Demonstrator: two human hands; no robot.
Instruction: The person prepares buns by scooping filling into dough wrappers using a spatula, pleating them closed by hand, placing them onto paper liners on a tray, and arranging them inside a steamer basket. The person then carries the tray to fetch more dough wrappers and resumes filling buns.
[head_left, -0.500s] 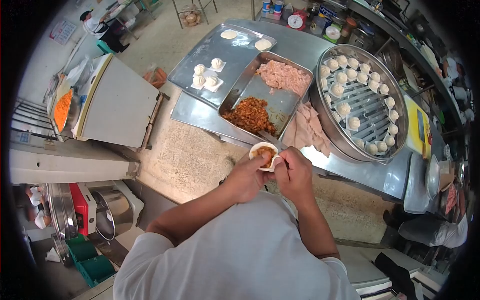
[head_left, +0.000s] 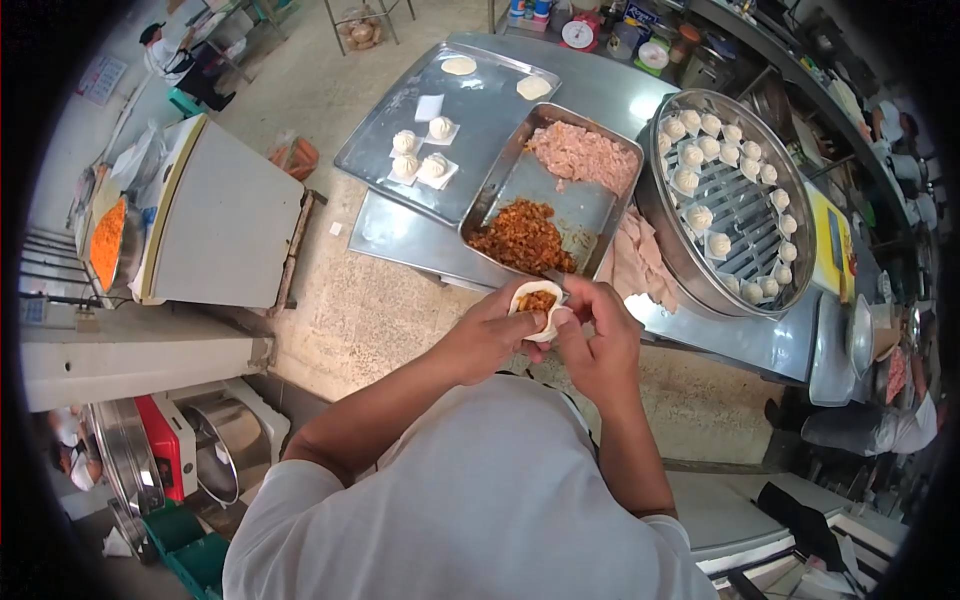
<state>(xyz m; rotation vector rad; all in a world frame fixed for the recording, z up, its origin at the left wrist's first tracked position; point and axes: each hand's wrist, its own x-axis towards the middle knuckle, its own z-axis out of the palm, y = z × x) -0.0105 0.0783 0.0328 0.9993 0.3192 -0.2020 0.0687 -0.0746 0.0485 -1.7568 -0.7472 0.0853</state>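
My left hand (head_left: 490, 337) cups a round dough wrapper (head_left: 549, 322), its thumb pressing on the reddish-brown filling (head_left: 538, 300) inside. The fingers of my right hand (head_left: 604, 345) pinch the wrapper's right edge. The wrapper's top is open. Just beyond my hands is a deep metal pan (head_left: 502, 188), with chopped brown filling (head_left: 524, 237) at its near end and pale pink ground meat (head_left: 584, 155) at the far end. A flat metal blade (head_left: 560, 281) shows by my right hand; whether that hand holds it, I cannot tell.
Left of the pan, a flat tray (head_left: 385, 150) carries pleated buns (head_left: 437, 166) on paper squares, a bare paper square (head_left: 429, 107) and two flat dough rounds (head_left: 533, 88). On the right stands a round steamer (head_left: 655, 235) with many buns, beside a pink cloth (head_left: 637, 262). Other people work nearby.
The wrapper is tilted more upright, and both hands have shifted slightly right and up. A bare paper square now shows on the tray, and a small white square on the floor.
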